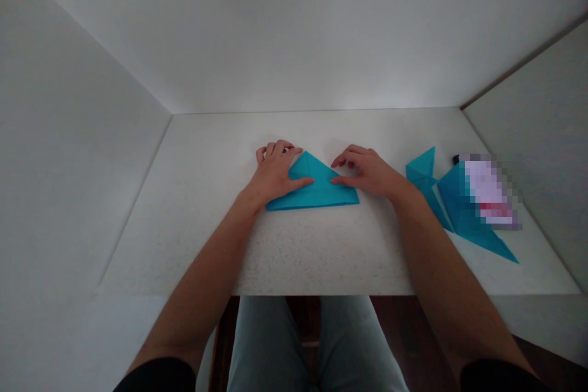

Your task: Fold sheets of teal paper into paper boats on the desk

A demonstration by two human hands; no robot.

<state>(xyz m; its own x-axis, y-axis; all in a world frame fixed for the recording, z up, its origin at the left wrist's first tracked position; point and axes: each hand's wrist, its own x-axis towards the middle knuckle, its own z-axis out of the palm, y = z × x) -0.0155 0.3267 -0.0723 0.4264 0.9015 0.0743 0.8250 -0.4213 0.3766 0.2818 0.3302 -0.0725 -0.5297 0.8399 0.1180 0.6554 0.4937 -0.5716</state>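
A sheet of blue paper [316, 195], folded into a wide triangle, lies on the white table, its peak pointing away from me and its long edge towards me. My left hand [274, 173] rests over its left slope, thumb pressed on the face and fingers curled by the far left edge. On the right slope, the thumb of my right hand [367, 173] touches the paper, while the bent fingers stay close to the right edge. Creases show near the peak. Part of the left side is hidden beneath my left hand.
To the right lie a small folded blue paper piece [422, 165] and a larger folded blue paper piece [463, 211] with pointed ends. A blurred-out pale object [491, 187] overlaps the larger one. White walls enclose the table [321, 257] at the back and sides.
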